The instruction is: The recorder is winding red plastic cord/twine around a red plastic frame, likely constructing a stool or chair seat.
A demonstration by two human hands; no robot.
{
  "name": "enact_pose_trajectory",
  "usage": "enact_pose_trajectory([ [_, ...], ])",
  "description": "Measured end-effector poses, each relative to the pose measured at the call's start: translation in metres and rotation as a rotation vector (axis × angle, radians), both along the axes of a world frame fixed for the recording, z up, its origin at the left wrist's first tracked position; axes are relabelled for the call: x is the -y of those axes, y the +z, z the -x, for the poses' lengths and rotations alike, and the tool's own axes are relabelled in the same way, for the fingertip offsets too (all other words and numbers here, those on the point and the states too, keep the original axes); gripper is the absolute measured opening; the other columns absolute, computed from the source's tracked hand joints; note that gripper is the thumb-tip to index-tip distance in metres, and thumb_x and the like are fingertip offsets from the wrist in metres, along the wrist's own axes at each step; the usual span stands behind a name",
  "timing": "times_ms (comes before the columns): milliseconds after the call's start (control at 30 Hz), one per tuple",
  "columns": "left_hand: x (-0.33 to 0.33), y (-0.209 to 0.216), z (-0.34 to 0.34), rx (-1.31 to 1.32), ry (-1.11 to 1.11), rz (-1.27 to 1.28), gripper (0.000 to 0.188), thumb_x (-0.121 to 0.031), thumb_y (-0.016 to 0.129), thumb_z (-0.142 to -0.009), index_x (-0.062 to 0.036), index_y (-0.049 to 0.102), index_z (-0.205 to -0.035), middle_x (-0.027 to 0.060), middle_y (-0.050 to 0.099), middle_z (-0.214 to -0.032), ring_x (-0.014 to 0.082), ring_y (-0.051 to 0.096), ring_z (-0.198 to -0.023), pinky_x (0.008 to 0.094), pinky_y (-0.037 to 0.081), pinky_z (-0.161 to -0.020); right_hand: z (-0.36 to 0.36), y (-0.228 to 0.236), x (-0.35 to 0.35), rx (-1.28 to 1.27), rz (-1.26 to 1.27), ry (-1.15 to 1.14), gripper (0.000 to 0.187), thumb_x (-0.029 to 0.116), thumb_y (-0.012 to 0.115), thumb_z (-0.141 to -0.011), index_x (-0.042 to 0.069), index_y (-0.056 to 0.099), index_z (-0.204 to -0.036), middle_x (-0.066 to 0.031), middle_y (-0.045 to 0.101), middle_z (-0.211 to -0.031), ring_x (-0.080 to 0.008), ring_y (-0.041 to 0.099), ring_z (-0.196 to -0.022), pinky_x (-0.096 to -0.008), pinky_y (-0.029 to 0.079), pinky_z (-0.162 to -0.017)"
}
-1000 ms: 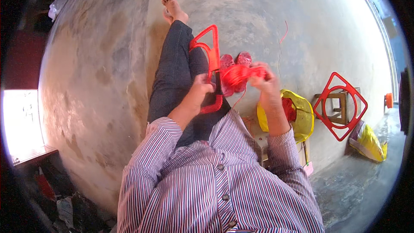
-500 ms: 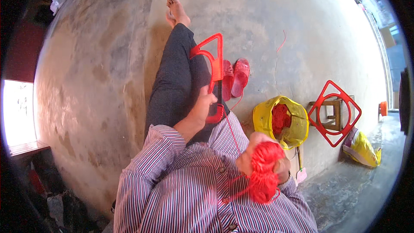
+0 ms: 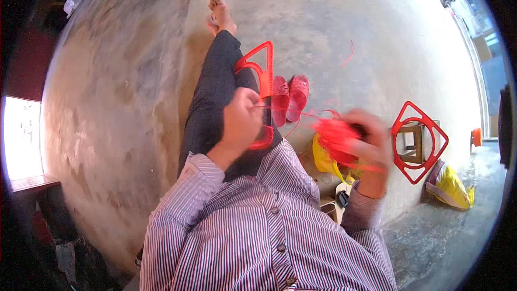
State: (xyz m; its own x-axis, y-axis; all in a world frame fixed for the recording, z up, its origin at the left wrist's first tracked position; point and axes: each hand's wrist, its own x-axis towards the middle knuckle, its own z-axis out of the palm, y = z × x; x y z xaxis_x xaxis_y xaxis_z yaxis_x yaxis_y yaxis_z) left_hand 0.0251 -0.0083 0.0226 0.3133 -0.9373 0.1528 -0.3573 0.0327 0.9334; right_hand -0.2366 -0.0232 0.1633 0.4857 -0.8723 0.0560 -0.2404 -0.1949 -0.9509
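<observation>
My right hand [image 3: 371, 132], smeared by motion, grips a bundle of red cord [image 3: 336, 137] over a yellow container [image 3: 325, 163]. A thin red strand stretches from the bundle to my left hand [image 3: 239, 118], whose fingers are closed on it. Beneath my left hand, a red frame [image 3: 266, 78] with slanted bars and a curved inner bar rests on my thigh. The hand hides part of the frame, and a ribbed red covering shows along its edge.
Red slippers [image 3: 298, 97] lie on the floor beyond my lap. To the right, a second red diamond-shaped frame [image 3: 442, 139] with an inner ring leans on a small wooden stool [image 3: 417, 153]. A yellow-and-white sack [image 3: 451, 186] lies close by. A loose red strand [image 3: 351, 51] is farther out.
My right hand has swung the cord bundle forward from my chest to above the yellow container. My left hand has left the frame's bar, risen slightly and moved left, now holding the strand.
</observation>
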Motion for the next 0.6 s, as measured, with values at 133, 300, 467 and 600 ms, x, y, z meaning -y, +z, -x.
enact_pose_trajectory([
  [133,0.0,-0.013,-0.024,0.34,-0.094,-0.253,0.016,-0.013,0.066,-0.083,0.0002,0.057,-0.086,0.0133,0.061,-0.064,0.0206,0.063,-0.06,0.0328,0.047,-0.056,-0.04,-0.12,0.009,-0.455,0.269,0.181,0.033,0.012,0.066,-0.071,0.006,0.064,-0.103,-0.0158,0.064,-0.094,-0.033,0.062,-0.084,-0.0362,0.05,-0.075],
  [300,-0.014,-0.015,-0.004,0.244,-0.114,-0.487,0.031,-0.029,0.061,-0.087,0.0022,0.056,-0.085,0.0208,0.062,-0.074,0.0292,0.065,-0.071,0.0388,0.048,-0.062,-0.088,-0.137,0.007,-0.216,-0.074,0.092,0.036,0.008,0.066,-0.071,0.002,0.061,-0.106,-0.0159,0.063,-0.093,-0.0261,0.063,-0.087,-0.0338,0.049,-0.077],
  [467,-0.005,0.003,-0.024,-0.044,0.062,-0.227,0.018,-0.018,0.055,-0.085,0.0002,0.055,-0.083,0.0167,0.062,-0.074,0.0263,0.064,-0.073,0.0394,0.049,-0.065,-0.085,-0.121,0.005,0.061,-0.136,-0.07,0.046,0.011,0.069,-0.074,0.0,0.053,-0.115,-0.0139,0.061,-0.103,-0.0223,0.06,-0.096,-0.0321,0.048,-0.082],
  [600,-0.006,0.056,0.008,-0.943,-0.019,-0.387,0.013,-0.018,0.049,-0.087,-0.0104,0.051,-0.077,-0.0007,0.055,-0.071,0.008,0.044,-0.048,0.0231,0.033,-0.041,-0.09,-0.102,-0.01,-0.016,0.462,-0.023,0.053,0.012,0.069,-0.077,0.002,0.046,-0.123,-0.0135,0.056,-0.115,-0.0243,0.056,-0.107,-0.0347,0.045,-0.09],
])
